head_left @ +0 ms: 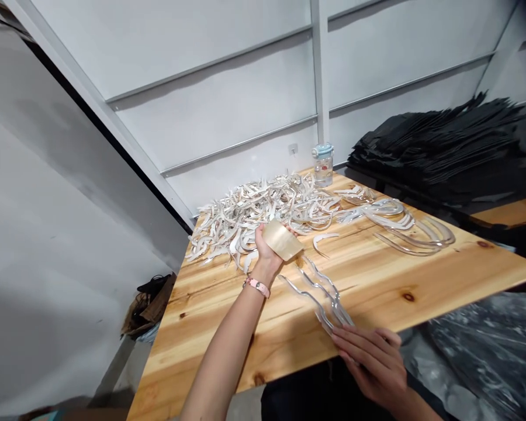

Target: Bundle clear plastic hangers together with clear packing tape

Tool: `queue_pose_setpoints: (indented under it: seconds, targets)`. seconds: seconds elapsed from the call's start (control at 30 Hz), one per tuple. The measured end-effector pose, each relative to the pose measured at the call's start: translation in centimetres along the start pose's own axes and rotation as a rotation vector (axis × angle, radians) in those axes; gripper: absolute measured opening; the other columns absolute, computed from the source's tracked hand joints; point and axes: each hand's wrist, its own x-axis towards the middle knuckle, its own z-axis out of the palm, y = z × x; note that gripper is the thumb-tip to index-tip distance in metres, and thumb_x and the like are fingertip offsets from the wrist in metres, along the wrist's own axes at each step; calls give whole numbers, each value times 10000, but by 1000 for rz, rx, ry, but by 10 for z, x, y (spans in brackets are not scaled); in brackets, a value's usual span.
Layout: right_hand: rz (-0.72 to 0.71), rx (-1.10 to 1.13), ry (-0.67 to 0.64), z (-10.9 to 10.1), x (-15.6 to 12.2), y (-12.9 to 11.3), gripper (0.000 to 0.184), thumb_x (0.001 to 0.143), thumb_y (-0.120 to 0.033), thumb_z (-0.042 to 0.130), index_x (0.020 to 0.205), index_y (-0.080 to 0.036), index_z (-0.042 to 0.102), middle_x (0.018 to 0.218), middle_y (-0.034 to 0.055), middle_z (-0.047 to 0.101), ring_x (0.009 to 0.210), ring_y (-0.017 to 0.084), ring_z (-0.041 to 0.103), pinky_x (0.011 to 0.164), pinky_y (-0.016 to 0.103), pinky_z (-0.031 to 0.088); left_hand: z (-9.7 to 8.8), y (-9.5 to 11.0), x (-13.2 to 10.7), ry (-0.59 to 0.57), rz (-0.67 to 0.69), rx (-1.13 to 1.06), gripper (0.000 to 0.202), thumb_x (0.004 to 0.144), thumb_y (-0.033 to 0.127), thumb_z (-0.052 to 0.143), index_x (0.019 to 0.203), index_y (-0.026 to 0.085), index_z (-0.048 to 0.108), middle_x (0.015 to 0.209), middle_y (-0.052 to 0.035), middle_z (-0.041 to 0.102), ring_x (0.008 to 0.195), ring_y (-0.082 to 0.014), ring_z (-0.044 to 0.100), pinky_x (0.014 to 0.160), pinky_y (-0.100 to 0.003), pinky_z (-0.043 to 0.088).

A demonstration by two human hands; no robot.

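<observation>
While clutching a tan piece (283, 240) in the left hand (268, 250), before a bottle (323, 169) of indistinct contents, hiding tips of wavy strips (338, 310) on the table (386, 280) under the right hand's (374, 359) joined fingers, with grip unclear

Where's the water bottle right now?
In the head view, the water bottle stands upright at the table's far end, just right of the pile of pale strips.

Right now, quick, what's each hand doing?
Left hand: closed, holding a tan piece.
Right hand: touching the shiny strips; I can't tell whether it's gripping them.
</observation>
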Motion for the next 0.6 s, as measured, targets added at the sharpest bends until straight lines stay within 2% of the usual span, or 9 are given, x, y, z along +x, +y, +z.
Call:
queue_pose_setpoints:
  seconds: [0.1,0.2,0.37,0.47,0.6]
  targets:
    - [-5,-14,2,-2,-1,1,302,858,-108,605,1140,-206,650,1000,57,776,882,209,718,789,380,373,-7,6,2,42,63,-117,424,828,472,422,749,121,647,657,-71,631,605,-197,619,673,-346,513]
    - [15,-40,-1,-3,-1,0,310,850,-110,605,1142,-205,649,1019,84,768,961,249,692,824,406,376,-11,8,3,56,79,-131,396,825,452,428,754,129,645,675,-64,634,620,-186,619,696,-335,507]
    - [149,-140,-27,-12,1,3,327,858,-118,562,1159,-221,635,1143,125,714,1165,351,580,902,512,340,-10,5,2,34,67,-103,423,818,476,435,743,119,650,655,-76,626,601,-199,610,670,-344,500]
    - [202,-135,-25,-20,2,7,339,869,-119,550,1189,-213,611,1144,123,705,1149,333,585,913,507,350,-7,4,0,33,60,-88,437,826,486,423,736,123,649,646,-81,629,597,-204,610,650,-340,499]
    - [240,-120,-19,-30,12,11,322,878,-129,545,1166,-253,614,1113,77,711,1113,291,588,922,479,373,-4,4,-3,37,59,-71,440,836,491,409,740,132,646,647,-83,633,607,-213,610,637,-342,498]
